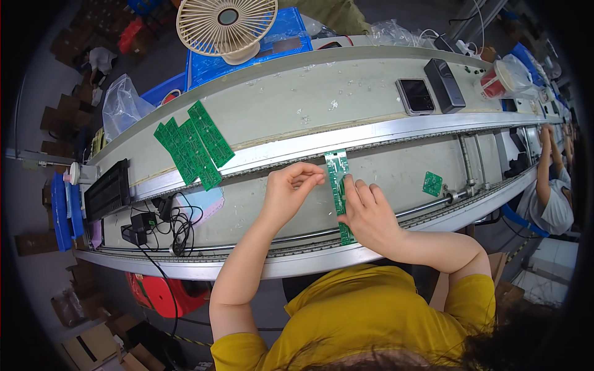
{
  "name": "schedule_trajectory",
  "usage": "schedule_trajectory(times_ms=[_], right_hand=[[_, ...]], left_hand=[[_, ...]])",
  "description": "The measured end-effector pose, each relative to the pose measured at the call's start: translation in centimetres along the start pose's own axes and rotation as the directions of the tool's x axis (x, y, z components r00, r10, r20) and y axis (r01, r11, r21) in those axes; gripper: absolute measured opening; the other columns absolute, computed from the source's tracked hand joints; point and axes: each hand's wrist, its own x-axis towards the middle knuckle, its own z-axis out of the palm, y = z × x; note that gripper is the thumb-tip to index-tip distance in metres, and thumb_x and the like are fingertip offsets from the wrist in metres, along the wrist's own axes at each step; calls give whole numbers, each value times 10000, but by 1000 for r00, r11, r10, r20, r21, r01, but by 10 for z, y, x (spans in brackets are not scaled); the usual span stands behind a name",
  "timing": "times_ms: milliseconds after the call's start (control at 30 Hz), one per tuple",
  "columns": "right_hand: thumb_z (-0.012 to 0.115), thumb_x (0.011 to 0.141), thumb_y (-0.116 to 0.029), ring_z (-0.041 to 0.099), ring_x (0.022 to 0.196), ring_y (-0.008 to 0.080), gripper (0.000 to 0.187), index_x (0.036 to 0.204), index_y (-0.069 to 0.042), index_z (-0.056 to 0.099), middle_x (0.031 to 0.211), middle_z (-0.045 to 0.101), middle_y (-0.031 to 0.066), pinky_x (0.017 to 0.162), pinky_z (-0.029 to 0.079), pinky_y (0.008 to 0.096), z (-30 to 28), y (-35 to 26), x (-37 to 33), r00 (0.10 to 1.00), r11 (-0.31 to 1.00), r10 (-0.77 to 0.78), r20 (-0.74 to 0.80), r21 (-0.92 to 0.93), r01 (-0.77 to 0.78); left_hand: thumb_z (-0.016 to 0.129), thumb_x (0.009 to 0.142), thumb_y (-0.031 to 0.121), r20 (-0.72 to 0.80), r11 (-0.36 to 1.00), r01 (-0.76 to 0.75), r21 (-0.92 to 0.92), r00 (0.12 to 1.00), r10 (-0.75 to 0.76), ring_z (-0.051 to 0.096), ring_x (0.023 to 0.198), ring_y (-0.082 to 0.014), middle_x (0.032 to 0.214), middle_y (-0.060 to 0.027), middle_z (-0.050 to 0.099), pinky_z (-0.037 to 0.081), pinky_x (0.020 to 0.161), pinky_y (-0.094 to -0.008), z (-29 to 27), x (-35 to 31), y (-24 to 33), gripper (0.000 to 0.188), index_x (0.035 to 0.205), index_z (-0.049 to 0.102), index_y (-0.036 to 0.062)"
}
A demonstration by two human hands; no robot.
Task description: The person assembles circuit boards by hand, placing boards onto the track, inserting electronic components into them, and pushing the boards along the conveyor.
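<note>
A long, narrow green circuit board (336, 170) lies across the conveyor rails in front of me. My left hand (289, 193) is just left of its upper part, with thumb and fingertips pinched together; whatever they hold, if anything, is too small to make out. Over the board's right side, my right hand (372, 217) has bent fingers gripping its edge, hiding part of the middle. The board's lower end shows below that hand. Farther right on the conveyor rests a small square green board (432, 183).
Several green boards (197, 145) lie at the left on the far ledge. A fan (228, 28) stands on a blue crate beyond. Black cables and adapters (176, 226) sit at left. A phone (416, 96) and dark box (444, 85) are at right. Another person's arm (544, 164) shows far right.
</note>
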Motion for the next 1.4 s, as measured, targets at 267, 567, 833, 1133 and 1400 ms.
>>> schedule_trajectory(times_ms=[267, 567, 833, 1133, 1400], right_hand=[[711, 804, -232, 505, 1021, 318, 396, 1020, 99, 688, 1263, 550, 247, 897, 411, 404, -1, 7, 1, 997, 995, -79, 0, 62, 79], [674, 697, -105, 491, 909, 299, 212, 859, 32, 678, 1113, 577, 193, 832, 395, 403, 33, 7, 10, 977, 994, 35, -211, 105, -13], [663, 664, -68, 460, 830, 285, 136, 785, -10, 647, 991, 557, 161, 781, 374, 400, 38, 2, 15, 956, 996, 78, -284, 72, -60], [656, 669, -66, 447, 827, 287, 98, 756, -31, 631, 953, 533, 153, 776, 371, 409, 33, 2, 16, 960, 995, 90, -264, 65, -76], [673, 720, -104, 469, 874, 303, 164, 834, 13, 654, 1013, 558, 168, 804, 378, 415, 37, 6, 6, 979, 995, 53, -195, 94, -35]], left_hand=[[701, 922, -31, -2, 999, -11, 49, 1000, 11, 755, 869, -152, 926, -80, 764, 576, 774, -203, -1, 1, 0, 73, 990, 724, -16], [660, 948, -23, 132, 998, 22, 51, 991, -29, 739, 874, -139, 927, -75, 755, 571, 790, -215, 8, -3, 1, 73, 1013, 685, -3], [643, 963, -18, 184, 991, 97, -88, 980, -80, 734, 885, -152, 940, -97, 745, 579, 816, -230, 13, -3, -9, 79, 1040, 660, -8], [642, 965, -14, 173, 982, 145, -123, 977, -123, 734, 901, -162, 938, -107, 742, 587, 824, -241, 14, -4, -11, 82, 1046, 657, -17], [638, 966, -12, 174, 979, 161, -129, 975, -137, 735, 901, -164, 940, -109, 743, 590, 824, -242, 14, -2, -16, 84, 1048, 657, -19]])
